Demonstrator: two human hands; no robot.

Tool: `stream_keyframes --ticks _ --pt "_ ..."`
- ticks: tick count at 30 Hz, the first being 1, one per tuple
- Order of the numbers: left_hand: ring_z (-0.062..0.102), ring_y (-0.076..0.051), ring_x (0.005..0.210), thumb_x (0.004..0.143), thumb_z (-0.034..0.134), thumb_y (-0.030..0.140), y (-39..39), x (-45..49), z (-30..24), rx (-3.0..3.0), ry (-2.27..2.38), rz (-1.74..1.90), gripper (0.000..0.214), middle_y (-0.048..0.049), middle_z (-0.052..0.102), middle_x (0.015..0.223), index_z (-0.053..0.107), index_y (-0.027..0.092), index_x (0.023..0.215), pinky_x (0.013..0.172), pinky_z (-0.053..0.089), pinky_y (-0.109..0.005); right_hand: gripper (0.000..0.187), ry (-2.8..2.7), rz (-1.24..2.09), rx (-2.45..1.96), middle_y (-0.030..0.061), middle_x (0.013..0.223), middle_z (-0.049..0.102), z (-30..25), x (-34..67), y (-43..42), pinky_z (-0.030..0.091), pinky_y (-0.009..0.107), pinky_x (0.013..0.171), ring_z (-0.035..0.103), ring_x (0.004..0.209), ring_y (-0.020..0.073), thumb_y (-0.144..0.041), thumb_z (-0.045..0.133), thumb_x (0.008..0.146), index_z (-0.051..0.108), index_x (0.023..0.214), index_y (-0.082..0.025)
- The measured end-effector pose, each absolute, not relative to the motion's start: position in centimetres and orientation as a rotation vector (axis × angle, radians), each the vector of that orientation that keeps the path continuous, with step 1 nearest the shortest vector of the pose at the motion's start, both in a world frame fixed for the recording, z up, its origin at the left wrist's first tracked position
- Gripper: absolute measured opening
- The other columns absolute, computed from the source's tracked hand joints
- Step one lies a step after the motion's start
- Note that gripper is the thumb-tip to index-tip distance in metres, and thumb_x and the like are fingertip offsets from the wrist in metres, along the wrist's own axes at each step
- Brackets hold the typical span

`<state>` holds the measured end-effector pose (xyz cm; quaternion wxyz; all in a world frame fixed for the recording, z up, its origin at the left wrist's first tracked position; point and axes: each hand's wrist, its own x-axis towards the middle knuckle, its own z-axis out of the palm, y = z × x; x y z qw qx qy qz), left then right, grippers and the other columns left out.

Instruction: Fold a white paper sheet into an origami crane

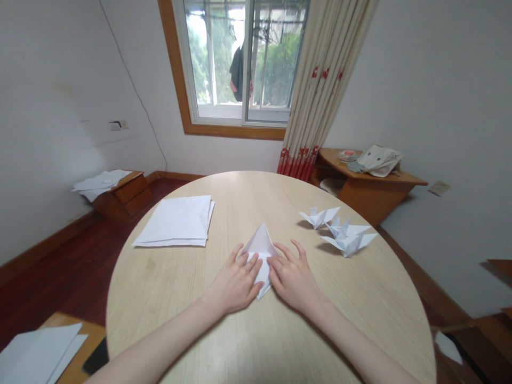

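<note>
A sheet of white paper (262, 240), folded into a narrow kite shape with its point away from me, lies flat on the table in front of me. My left hand (242, 280) holds its left side, fingertips pressing on the paper and the thumb near the lower tip. On the opposite side, my right hand (291, 272) holds the right edge with its nearer fingers, while other fingers are raised and bent. The paper's side edges are partly hidden under my fingers. To the right stand several folded paper cranes (347, 242), close together and apart from my hand.
A stack of white paper (176, 221) lies at the left of the round wooden table (256, 352). More sheets (44, 352) rest on a surface at lower left. Behind are a low cabinet (132, 194), a window, a curtain (316, 96) and a corner shelf (364, 197) with a bag.
</note>
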<state>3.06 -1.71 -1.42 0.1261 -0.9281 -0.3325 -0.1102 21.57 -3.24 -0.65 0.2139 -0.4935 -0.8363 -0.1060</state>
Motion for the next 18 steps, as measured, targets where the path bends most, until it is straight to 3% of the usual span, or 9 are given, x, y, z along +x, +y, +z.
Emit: stream_keyframes --ticks 18 --pt "0.050 -0.028 0.120 0.098 0.036 0.041 -1.95 2.69 -1.81 -2.709 -0.931 -0.365 0.044 -0.0106 0.054 0.135 0.051 0.015 0.131 0.111 0.007 -0.051 0.022 -2.368 -0.512 -1.185 0.0051 0.101 0.071 -0.83 22.58 -2.52 0.012 0.046 0.110 0.050 0.118 0.0238 -0.016 0.053 0.086 0.063 0.105 -0.019"
